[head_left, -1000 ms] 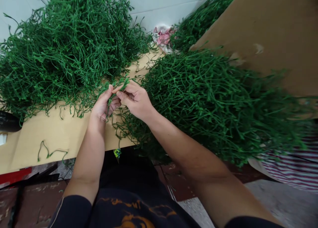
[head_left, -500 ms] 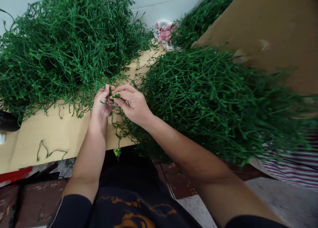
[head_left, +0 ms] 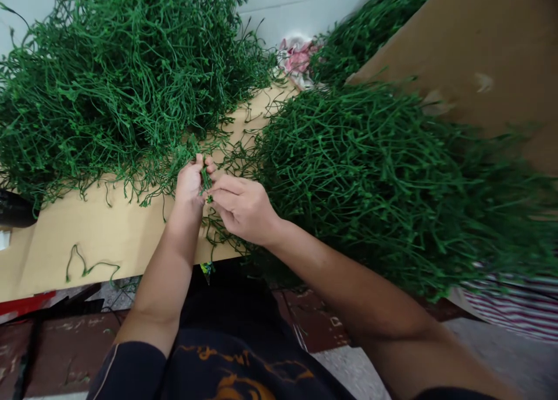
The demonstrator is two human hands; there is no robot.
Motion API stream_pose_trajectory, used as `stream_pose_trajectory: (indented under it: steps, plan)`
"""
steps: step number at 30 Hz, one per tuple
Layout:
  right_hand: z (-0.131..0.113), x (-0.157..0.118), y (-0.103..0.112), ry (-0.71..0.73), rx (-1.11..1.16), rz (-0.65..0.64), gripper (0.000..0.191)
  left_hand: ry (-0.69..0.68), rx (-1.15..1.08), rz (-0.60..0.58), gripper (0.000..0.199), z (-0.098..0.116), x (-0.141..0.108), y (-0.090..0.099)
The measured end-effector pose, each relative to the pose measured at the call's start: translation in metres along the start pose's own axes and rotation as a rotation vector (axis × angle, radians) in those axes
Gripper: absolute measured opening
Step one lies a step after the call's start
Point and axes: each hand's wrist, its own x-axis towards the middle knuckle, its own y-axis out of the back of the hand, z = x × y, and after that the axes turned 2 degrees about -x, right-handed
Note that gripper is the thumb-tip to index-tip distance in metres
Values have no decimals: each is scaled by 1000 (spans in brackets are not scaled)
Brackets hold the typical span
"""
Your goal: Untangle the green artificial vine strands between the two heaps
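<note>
My left hand is closed around a few thin green plastic stems, whose tips show between thumb and fingers. Close beside it, my right hand pinches the lower end of these stems, where a small budded tip sticks out. Both hands are over the cardboard, between two heaps of similar stems. The large left heap lies just beyond my left hand. To the right, the other heap reaches close to my right wrist. My right fingers partly hide where the stems meet.
A cardboard sheet covers the work surface, with one loose stem near its front edge. Another cardboard panel slants up at the right. A pink and white cloth lies by the wall. A black object sits at the left edge.
Both hands have shifted slightly right in the view. My right hand has moved down along the stems, away from my left fingertips, and more stem length shows between the hands.
</note>
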Motion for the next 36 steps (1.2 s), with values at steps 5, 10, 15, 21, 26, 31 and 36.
stream_pose_trajectory:
  steps: [5,10,15,21,26,31,36]
  plan:
    - [-2,-4,5,30,-17,81,25,91,21,35,29,1,-5,-7]
    - [-5,-4,7,66,-35,138,23,50,-3,46,27,0,-10,-11]
    - [-6,-7,6,75,-61,112,22,34,36,88,24,-5,-9,-13]
    - [9,0,6,-278,249,249,30,-95,68,188,22,-3,7,-6]
    - [22,8,10,-668,633,308,23,-159,159,134,14,0,5,0]
    - [27,5,7,-845,868,320,33,-157,179,43,26,-3,-1,2]
    - [35,2,5,-917,960,386,33,-134,187,24,36,-5,3,6]
